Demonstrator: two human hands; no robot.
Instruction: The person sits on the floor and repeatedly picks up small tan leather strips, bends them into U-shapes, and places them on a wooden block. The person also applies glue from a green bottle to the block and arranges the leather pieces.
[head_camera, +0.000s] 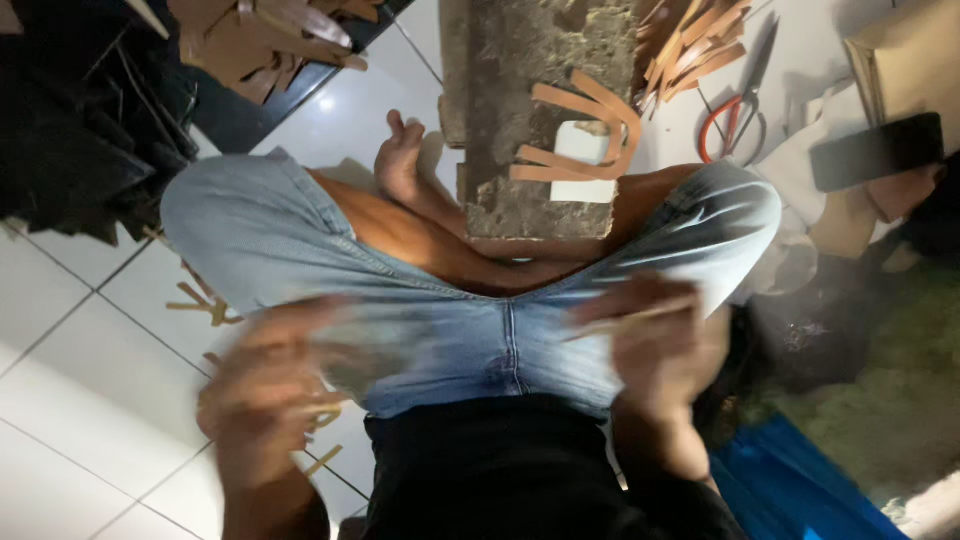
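I sit cross-legged on a white tiled floor in light blue denim shorts (470, 330). My left hand (262, 392) is blurred by motion over my left thigh, with thin tan strips near its fingers; whether it grips them is unclear. My right hand (660, 345) is also blurred above my right thigh and pinches a thin tan stick-like strip (630, 320) that points left. In front of my legs lies a grey stone slab (520, 120) with a tan Y-shaped leather strap (590, 140) resting on a white pad.
Tan leather strips (695, 45) are heaped at the slab's far right. Red-handled scissors (735, 115) lie beyond them. A dark phone (878, 150) rests on cardboard at right. Brown offcuts (265, 45) and black sheets lie at the upper left. Blue sheet (790, 480) at the lower right.
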